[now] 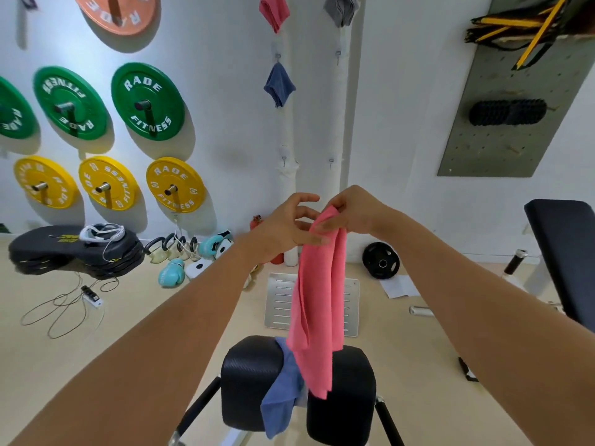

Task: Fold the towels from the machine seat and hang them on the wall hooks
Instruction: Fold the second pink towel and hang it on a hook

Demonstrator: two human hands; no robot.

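Three towels already hang on the wall hooks: a pink one (274,11) at the top, a blue one (278,85) on the hook under it, and a grey one (342,8) to their right. By my count that leaves three hooks bare: one (337,57) under the grey towel and two lower ones (284,160) (331,162) just above my hands.

My left hand (283,230) is at the top of the pink towel (317,300) I hold up in front of me; its fingers are spread and lightly bent, the fingertips touching the cloth, not clamped on it. My right hand (351,210) pinches the top edge, fingers curled round the bunched fabric, and carries the weight. This towel hangs long and loosely doubled, its lower corner dangling over the seat (254,381); I judge the fold only half made, not yet compact enough for a hook.

Lower down, another blue towel (283,391) lies draped in the gap between the two seat pads, unfolded and untouched.

So I reckon the job is about half done: finish folding this pink one, hang it, then do the blue one.
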